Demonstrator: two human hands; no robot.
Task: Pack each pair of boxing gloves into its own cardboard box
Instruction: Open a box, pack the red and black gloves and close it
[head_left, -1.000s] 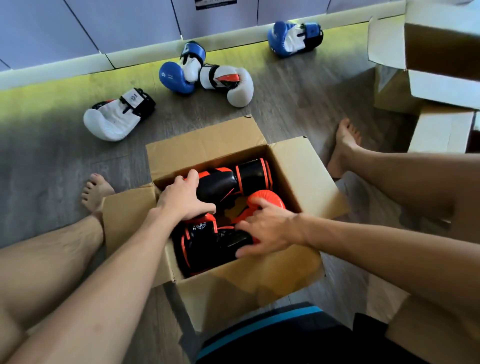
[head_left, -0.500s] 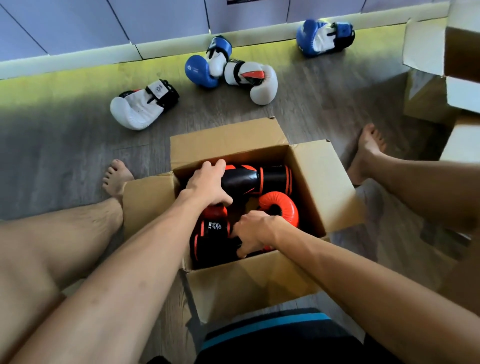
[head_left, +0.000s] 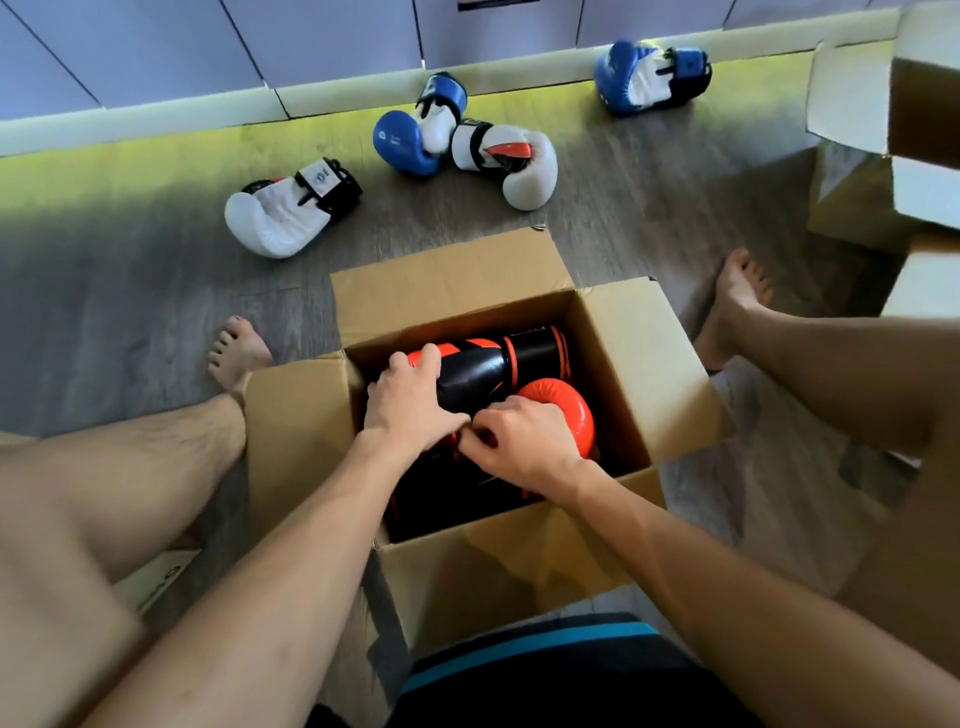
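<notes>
An open cardboard box (head_left: 639, 364) sits on the floor between my legs. Inside lie two black-and-orange boxing gloves: one (head_left: 498, 364) along the far side, the other (head_left: 566, 405) nearer, its orange padding up and its black cuff mostly hidden under my hands. My left hand (head_left: 410, 400) presses on the far glove's rounded end. My right hand (head_left: 519, 441) grips the near glove at its middle. On the floor beyond lie two white gloves (head_left: 280, 213) (head_left: 509, 161) and two blue-and-white gloves (head_left: 415, 130) (head_left: 644, 78).
Open cardboard boxes (head_left: 883, 130) stand stacked at the right edge. My bare feet (head_left: 234, 353) (head_left: 737, 296) flank the box. A pale skirting board and wall panels (head_left: 311, 98) run along the far side. A flat printed card (head_left: 161, 577) lies under my left leg.
My right hand has slid left toward my left hand, both now meeting over the gloves inside the box. The view has shifted so the box sits further right.
</notes>
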